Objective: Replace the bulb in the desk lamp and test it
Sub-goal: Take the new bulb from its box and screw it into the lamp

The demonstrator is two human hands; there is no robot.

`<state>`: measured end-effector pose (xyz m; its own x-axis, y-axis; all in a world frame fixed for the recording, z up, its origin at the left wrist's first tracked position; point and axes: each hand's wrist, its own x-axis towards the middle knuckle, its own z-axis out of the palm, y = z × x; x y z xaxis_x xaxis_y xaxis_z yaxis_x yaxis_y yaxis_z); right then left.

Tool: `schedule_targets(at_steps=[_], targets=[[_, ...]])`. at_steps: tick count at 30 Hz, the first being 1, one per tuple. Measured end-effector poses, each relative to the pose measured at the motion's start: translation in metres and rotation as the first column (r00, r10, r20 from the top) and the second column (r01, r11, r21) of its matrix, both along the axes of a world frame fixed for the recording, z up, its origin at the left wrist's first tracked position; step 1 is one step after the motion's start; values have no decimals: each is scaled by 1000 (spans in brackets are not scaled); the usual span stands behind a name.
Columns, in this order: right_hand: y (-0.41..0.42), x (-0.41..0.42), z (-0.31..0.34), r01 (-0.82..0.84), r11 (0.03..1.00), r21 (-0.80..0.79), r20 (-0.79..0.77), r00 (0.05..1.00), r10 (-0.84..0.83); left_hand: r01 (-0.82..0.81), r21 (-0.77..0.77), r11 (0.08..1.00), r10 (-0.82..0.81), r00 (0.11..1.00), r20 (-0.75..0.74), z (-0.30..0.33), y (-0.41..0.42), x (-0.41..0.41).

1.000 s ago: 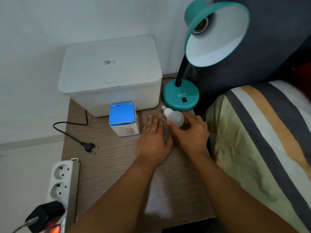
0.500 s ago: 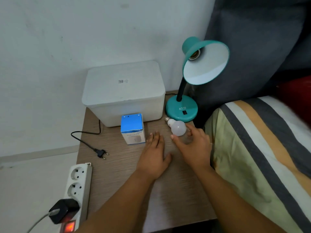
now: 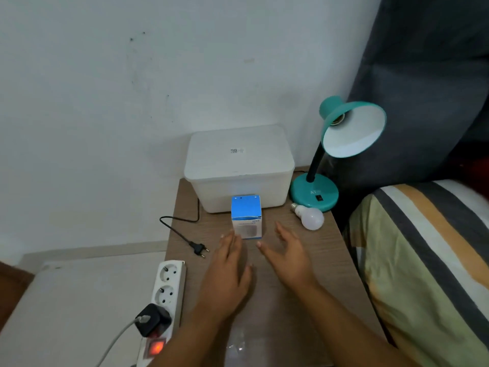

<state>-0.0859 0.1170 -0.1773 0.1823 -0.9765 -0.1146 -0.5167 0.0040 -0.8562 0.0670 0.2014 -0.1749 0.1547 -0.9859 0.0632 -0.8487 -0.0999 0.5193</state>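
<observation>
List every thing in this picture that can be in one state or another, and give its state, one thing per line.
Desk lamp: unlit, socket empty.
Lamp plug: unplugged, lying on the table.
Power strip: switch glowing red, one black adapter plugged in.
Loose bulb: lying on its side beside the lamp base.
Blue bulb box: upright, closed.
White bin: lid on.
Left hand: open.
Right hand: open.

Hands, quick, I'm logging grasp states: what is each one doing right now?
Left hand: open, holding nothing.
Right hand: open, holding nothing, apart from the bulb.
</observation>
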Motion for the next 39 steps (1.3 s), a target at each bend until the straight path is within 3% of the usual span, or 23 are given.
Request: schedule_targets(at_steps=[5,20,30,39], targets=[[-17,29,3,-15,1000,-4,33,999,15,42,-81,996,-38,998,56,3,-10,20],[-28,39,-8,26,999,-24,135,991,-22,116,-115,986,-101,986,131,4,-32,40],[-29,40,-9,27,999,-43,203,979,-18,43,-229,972,-34,998,46,18,-63,44],[-33,38,-18,13,999,-46,219,976,-3,21,-88,996,-32,991,-131,23,-95,59]])
